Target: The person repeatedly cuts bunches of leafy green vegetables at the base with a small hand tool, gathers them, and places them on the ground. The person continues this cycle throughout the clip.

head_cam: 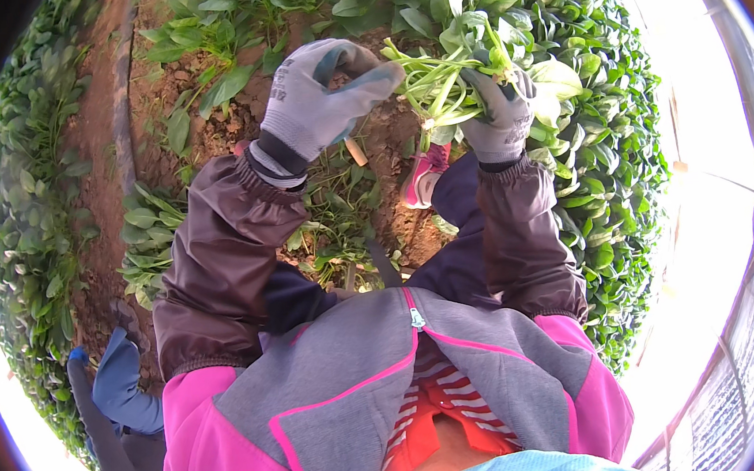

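Note:
Both of my hands wear white knit gloves with grey-green coated palms. My right hand [506, 109], on the right side of the view, is closed around a bunch of leafy green plants [442, 87], whose pale stems point left. My left hand [329, 93] is just left of the stem ends, fingers curled with the thumb and fingertips close together. Whether it pinches a stem or a small tool I cannot tell. Beneath it, a short light-coloured handle [356, 151] shows, partly hidden by the glove.
Dense leafy rows stand at the right [599, 151] and left [22, 197]. Cut plants [150, 227] lie on brown soil [95, 158] beside a dark hose [122, 103]. Another person in blue [120, 388] is at the lower left. My pink shoe [422, 182] is below my hands.

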